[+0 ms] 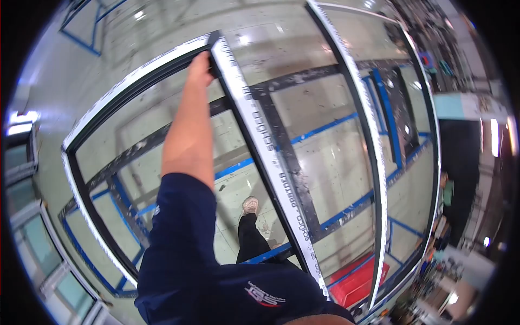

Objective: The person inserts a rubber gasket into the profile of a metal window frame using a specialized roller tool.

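A large window frame point(281, 179) with black inner edges and white printed protective film stretches in front of me, split by long bars. My left hand point(201, 69) is at the inner top corner of its left section, with the arm reaching across the opening. Its fingers look closed against the dark profile and are partly hidden there. Whether a small part is also in them, I cannot make out. My right hand is out of view; only a strip of bare skin shows at the bottom edge.
Blue and black metal supports point(346, 214) stand under the frame. A red bin or sheet point(360, 281) lies below at the lower right. More framed panels point(40, 238) stand at the left. Cluttered shelving point(449, 271) lines the right side. My shoe point(250, 205) is on the tiled floor.
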Motion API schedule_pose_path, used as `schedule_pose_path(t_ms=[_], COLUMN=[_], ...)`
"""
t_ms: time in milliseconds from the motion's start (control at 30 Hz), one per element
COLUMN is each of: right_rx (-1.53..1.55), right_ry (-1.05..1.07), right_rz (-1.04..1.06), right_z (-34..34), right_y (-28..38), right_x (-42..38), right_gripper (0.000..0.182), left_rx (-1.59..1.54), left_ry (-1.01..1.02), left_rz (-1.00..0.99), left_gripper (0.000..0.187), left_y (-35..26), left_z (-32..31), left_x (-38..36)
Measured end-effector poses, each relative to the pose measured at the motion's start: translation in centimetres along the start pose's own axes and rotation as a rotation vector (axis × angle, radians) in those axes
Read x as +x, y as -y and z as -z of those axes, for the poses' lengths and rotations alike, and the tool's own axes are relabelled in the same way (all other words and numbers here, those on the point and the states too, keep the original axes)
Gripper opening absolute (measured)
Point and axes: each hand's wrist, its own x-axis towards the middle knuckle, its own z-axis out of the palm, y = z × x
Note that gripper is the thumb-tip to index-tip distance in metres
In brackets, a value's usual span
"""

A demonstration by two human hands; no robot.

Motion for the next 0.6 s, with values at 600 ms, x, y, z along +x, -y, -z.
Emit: schedule_pose_path(t_ms=[600], right_rx=[0.224], right_ry=[0.079], right_rz=[-0.305], right_z=[-7.8], right_y=[-10.4], right_x=[-2.9], right_gripper=[0.025], left_rx=[0.139], left_ry=[-0.042], left_rz=[0.091], left_gripper=[0.042], left_y=[-0.9], left_z=[-1.3], left_x=[-0.4])
